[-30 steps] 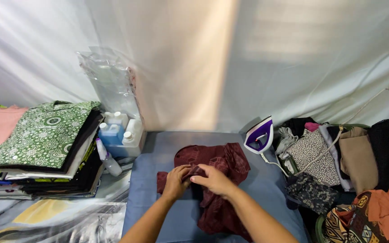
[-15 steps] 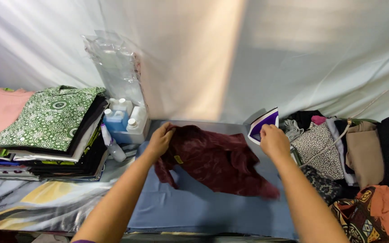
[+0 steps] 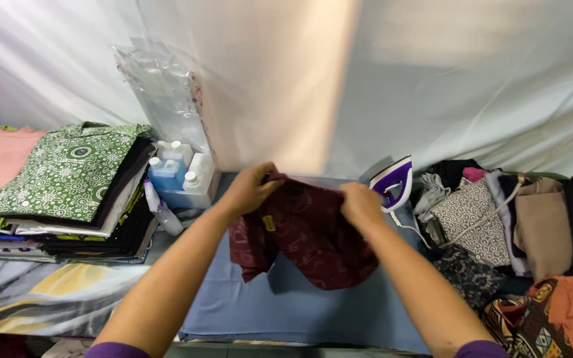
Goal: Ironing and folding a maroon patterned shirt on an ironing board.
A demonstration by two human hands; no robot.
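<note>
The left hand [image 3: 250,189] pinches the top edge of a dark red shirt [image 3: 303,232], fingers closed on the cloth. The right hand [image 3: 361,202] grips the same edge further right, also closed. The shirt hangs down from both hands, lifted above the blue tabletop [image 3: 300,305]; its top edge runs left to right between the hands, and its loose lower part points toward the person. Right of the shirt stands a purple iron [image 3: 392,182], with a heap of clothes [image 3: 499,225] beyond it. Left of the shirt are bottles [image 3: 177,176], then a stack of folded clothes [image 3: 67,189].
</note>
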